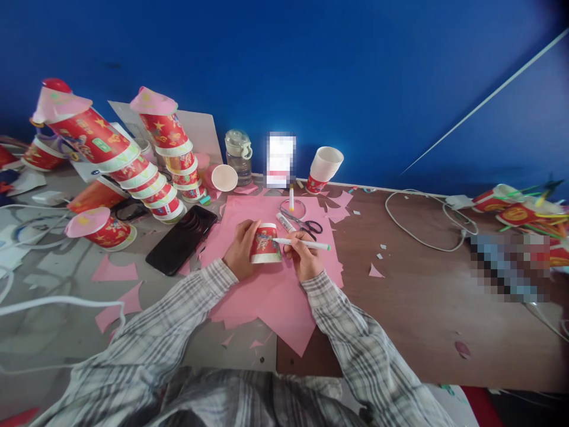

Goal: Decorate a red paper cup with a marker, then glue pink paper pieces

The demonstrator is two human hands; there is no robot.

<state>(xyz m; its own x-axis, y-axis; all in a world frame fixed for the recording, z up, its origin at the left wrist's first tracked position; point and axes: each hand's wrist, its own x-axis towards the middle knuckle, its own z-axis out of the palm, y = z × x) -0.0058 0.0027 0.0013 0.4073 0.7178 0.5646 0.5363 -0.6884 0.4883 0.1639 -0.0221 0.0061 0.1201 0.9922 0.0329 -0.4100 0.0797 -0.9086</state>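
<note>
My left hand is wrapped around the left side of a red printed paper cup, whose white rim faces down toward me. In my right hand a white marker with a green end is pinched, its tip at the cup's right side; whether it touches cannot be made out. Beneath both hands lie sheets of pink paper. Just beyond the right hand are scissors with dark handles, a white tube and an upright yellow-and-white marker.
Stacked-cup towers with pink paper cones stand left, near a black phone. A water bottle and nested paper cups stand by the blue wall. A white cable curls at right; pink scraps are scattered about.
</note>
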